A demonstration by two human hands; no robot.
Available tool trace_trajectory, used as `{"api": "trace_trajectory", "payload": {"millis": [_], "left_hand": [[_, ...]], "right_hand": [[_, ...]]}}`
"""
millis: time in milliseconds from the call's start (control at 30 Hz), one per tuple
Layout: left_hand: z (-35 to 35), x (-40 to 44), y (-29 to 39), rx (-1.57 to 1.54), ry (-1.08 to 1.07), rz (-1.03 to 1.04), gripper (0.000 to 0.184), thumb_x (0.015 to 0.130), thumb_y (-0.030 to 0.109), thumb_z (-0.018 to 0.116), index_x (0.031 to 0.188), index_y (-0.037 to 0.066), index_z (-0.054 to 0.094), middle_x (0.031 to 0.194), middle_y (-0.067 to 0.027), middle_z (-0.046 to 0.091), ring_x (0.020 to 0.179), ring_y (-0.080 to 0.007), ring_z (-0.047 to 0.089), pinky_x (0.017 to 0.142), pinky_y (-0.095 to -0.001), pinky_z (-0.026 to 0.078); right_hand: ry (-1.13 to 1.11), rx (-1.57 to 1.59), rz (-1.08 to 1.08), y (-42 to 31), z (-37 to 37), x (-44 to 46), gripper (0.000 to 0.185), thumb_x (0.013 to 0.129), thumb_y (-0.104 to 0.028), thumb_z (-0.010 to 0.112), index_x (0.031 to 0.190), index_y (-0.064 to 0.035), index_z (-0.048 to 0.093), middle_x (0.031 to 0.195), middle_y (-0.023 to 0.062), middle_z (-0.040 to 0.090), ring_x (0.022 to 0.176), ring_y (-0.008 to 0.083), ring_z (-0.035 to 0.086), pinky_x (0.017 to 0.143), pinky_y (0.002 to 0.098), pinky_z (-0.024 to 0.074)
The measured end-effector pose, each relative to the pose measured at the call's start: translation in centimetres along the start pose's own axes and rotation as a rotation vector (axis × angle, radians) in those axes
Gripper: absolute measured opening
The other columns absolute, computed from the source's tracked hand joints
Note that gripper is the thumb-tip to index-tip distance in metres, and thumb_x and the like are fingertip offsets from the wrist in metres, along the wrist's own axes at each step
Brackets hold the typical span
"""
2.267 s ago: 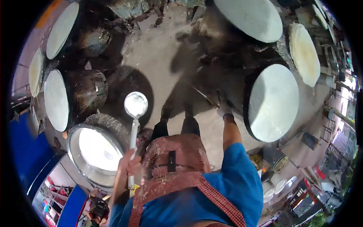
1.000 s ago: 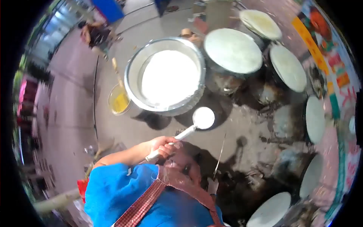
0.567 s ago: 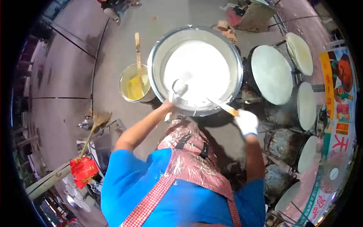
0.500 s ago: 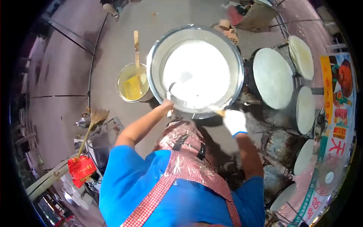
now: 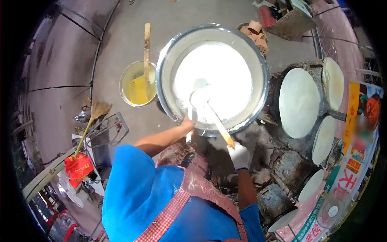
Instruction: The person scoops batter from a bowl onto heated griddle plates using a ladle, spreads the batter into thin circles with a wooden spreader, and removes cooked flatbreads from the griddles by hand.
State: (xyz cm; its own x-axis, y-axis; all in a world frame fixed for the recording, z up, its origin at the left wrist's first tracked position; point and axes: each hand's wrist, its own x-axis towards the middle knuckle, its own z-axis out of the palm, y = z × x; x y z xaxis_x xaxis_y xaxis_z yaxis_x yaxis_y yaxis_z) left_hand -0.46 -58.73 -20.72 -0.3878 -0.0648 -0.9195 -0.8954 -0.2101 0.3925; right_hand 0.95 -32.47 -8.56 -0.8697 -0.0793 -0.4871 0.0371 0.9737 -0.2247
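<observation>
My bare left hand [image 5: 187, 124] is closed around the pale handle of a ladle [image 5: 190, 115], whose round head lies in white batter-like liquid [image 5: 227, 76]. That liquid fills the bottom of a large metal basin [image 5: 258, 56]. In my right hand [image 5: 238, 155], covered by a white glove, is the yellowish end of a long-handled stick tool [image 5: 219, 127]. This tool slants over the near rim, and its far end meets the ladle's head; the tip's shape is lost in the glare.
Left of the basin stands a bucket [image 5: 124, 86] with yellow contents and a wooden-handled tool [image 5: 146, 44]. Several drum stoves [image 5: 288, 165] with round pale tops [image 5: 299, 103] line the right side. Terracotta pieces [image 5: 254, 27] sit behind the basin. A broom [image 5: 100, 109] leans at left.
The gloved right hand has moved down and left, and its tool now reaches to the ladle. My left hand and the ladle have shifted slightly right and down.
</observation>
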Motion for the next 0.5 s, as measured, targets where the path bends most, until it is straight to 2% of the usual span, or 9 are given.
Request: {"api": "trace_trajectory", "payload": {"millis": [67, 100, 200, 233, 267, 300, 333, 367, 500], "left_hand": [[1.9, -0.4, -0.5, -0.122, -0.118, -0.168, 0.023, 0.087, 0.010, 0.044, 0.107, 0.001, 0.037, 0.050, -0.0035, 0.035, 0.034, -0.0160, 0.034, 0.029, -0.0291, 0.032], [2.3, -0.5, -0.4, -0.402, -0.179, -0.275, 0.016, 0.089, 0.017, 0.046, 0.097, 0.003, 0.041, 0.050, -0.0004, 0.034, 0.033, -0.0127, 0.031, 0.029, -0.0260, 0.030], [1.5, -4.3, 0.3, -0.645, -0.425, -0.306, 0.015, 0.089, 0.018, 0.048, 0.082, 0.008, 0.041, 0.050, 0.0024, 0.033, 0.034, -0.0080, 0.029, 0.027, -0.0227, 0.026], [2.0, -9.2, 1.6, -0.590, -0.316, -0.117, 0.020, 0.089, 0.018, 0.051, 0.076, 0.011, 0.037, 0.050, 0.0042, 0.033, 0.034, -0.0051, 0.029, 0.026, -0.0195, 0.024], [1.8, -11.3, 1.7, -0.683, -0.367, -0.107, 0.017, 0.088, 0.016, 0.052, 0.078, 0.012, 0.039, 0.050, 0.0056, 0.033, 0.034, -0.0033, 0.029, 0.025, -0.0165, 0.023], [2.1, -16.0, 3.3, -0.579, -0.399, 0.071, 0.016, 0.088, 0.015, 0.053, 0.080, 0.014, 0.039, 0.050, 0.0056, 0.034, 0.034, -0.0031, 0.030, 0.024, -0.0157, 0.024], [2.3, -19.7, 4.2, -0.664, -0.390, 0.099, 0.017, 0.088, 0.015, 0.053, 0.081, 0.015, 0.038, 0.050, 0.0054, 0.034, 0.034, -0.0025, 0.030, 0.024, -0.0158, 0.023], [1.8, -22.2, 5.1, -0.711, -0.518, 0.053, 0.017, 0.089, 0.017, 0.052, 0.081, 0.016, 0.037, 0.050, 0.0054, 0.033, 0.034, -0.0017, 0.029, 0.024, -0.0154, 0.022], [1.1, -35.6, 10.4, -0.545, -0.615, 0.379, 0.006, 0.091, 0.021, 0.050, 0.091, 0.020, 0.043, 0.052, 0.0066, 0.026, 0.035, -0.0008, 0.022, 0.024, -0.0139, 0.018]], "right_hand": [[-0.032, 0.082, 0.003, -0.7, -0.1, -2.0, 0.030, 0.078, -0.037, 0.060, 0.089, -0.0083, 0.063, 0.074, 0.0201, 0.061, 0.071, 0.0364, 0.060, 0.062, 0.0443, 0.0474], [-0.056, 0.066, 0.025, -0.3, 0.5, -2.9, 0.032, 0.079, -0.038, 0.059, 0.090, -0.0083, 0.062, 0.075, 0.0207, 0.061, 0.072, 0.0367, 0.060, 0.063, 0.0448, 0.0473], [-0.054, 0.058, 0.064, 2.3, 1.4, -5.6, 0.039, 0.080, -0.044, 0.057, 0.100, -0.0118, 0.062, 0.078, 0.0201, 0.063, 0.075, 0.0373, 0.061, 0.066, 0.0458, 0.0477], [0.042, 0.048, 0.009, 2.9, 1.6, -6.1, 0.039, 0.079, -0.043, 0.058, 0.103, -0.0131, 0.062, 0.079, 0.0193, 0.063, 0.075, 0.0367, 0.061, 0.066, 0.0454, 0.0481], [0.125, 0.023, -0.053, 4.2, 1.4, -7.0, 0.039, 0.079, -0.043, 0.058, 0.106, -0.0144, 0.061, 0.080, 0.0185, 0.064, 0.075, 0.0361, 0.062, 0.066, 0.0449, 0.0484], [0.244, 0.142, -0.125, 5.0, 1.1, -7.3, 0.039, 0.078, -0.040, 0.061, 0.108, -0.0146, 0.061, 0.081, 0.0161, 0.065, 0.075, 0.0346, 0.063, 0.065, 0.0439, 0.0489], [0.274, 0.135, -0.152, 4.7, -0.5, -7.7, 0.041, 0.081, -0.041, 0.058, 0.111, -0.0129, 0.058, 0.083, 0.0169, 0.064, 0.070, 0.0353, 0.062, 0.062, 0.0442, 0.0494], [0.370, 0.167, -0.249, 4.4, -2.5, -7.8, 0.040, 0.081, -0.039, 0.059, 0.111, -0.0131, 0.058, 0.086, 0.0165, 0.065, 0.071, 0.0346, 0.063, 0.062, 0.0433, 0.0497], [0.682, 0.420, -0.497, 1.9, -13.3, -7.6, 0.036, 0.080, -0.023, 0.063, 0.113, -0.0079, 0.059, 0.092, 0.0146, 0.066, 0.080, 0.0267, 0.064, 0.073, 0.0351, 0.0492]]}}
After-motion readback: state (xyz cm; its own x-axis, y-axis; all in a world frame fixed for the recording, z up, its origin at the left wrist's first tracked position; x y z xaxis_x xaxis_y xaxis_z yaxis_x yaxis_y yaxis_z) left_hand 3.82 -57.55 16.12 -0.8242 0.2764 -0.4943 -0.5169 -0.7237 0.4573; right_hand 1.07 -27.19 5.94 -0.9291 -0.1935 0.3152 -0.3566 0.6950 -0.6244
